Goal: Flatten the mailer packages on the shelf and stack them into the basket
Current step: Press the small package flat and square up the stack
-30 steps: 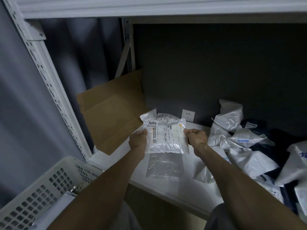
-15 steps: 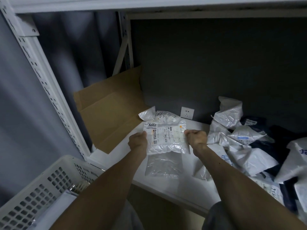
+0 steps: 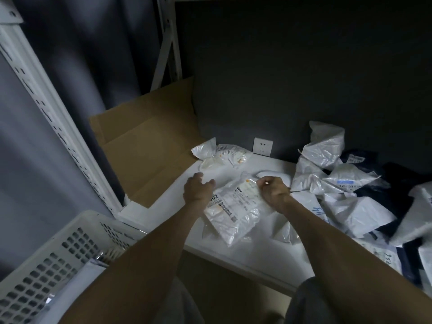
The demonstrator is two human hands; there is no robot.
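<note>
Dimly, mailer [image 3: 236, 212] on white shelf [image 3: 247, 259] (dark wall [image 3: 292, 78])

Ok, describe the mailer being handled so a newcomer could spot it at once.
Find the white shelf with the cardboard sheet at its left end. The labelled mailer lies near the front edge, between the left hand and right hand. Unlike the crumpled mailers piled rightward, it lies flat, label up.
</note>
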